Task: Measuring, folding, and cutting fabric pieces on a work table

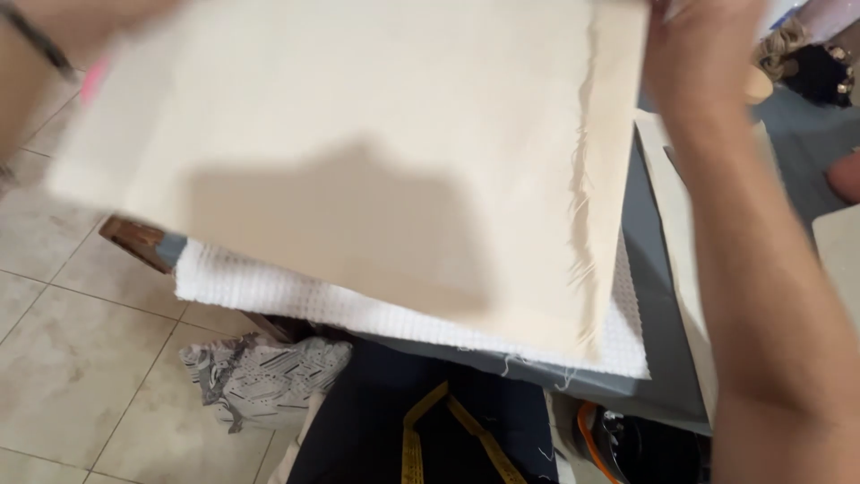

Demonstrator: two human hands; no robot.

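Observation:
A large sheet of cream fabric (376, 152) with a frayed right edge is stretched out between both hands, close under the camera. My right hand (694, 45) grips its top right corner, forearm running down the right side. My left hand (54, 36) holds the top left corner, mostly cut off by the frame, a dark band on the wrist. Under the sheet lies a white waffle-textured cloth (269, 291) on a grey-covered table (658, 305).
A yellow tape measure (421, 430) hangs over dark clothing below. A patterned grey-and-white cloth (260, 376) lies on the beige tiled floor (81, 358). More pale fabric pieces (685, 242) sit at the table's right. An orange-and-black object (618, 439) is at the bottom right.

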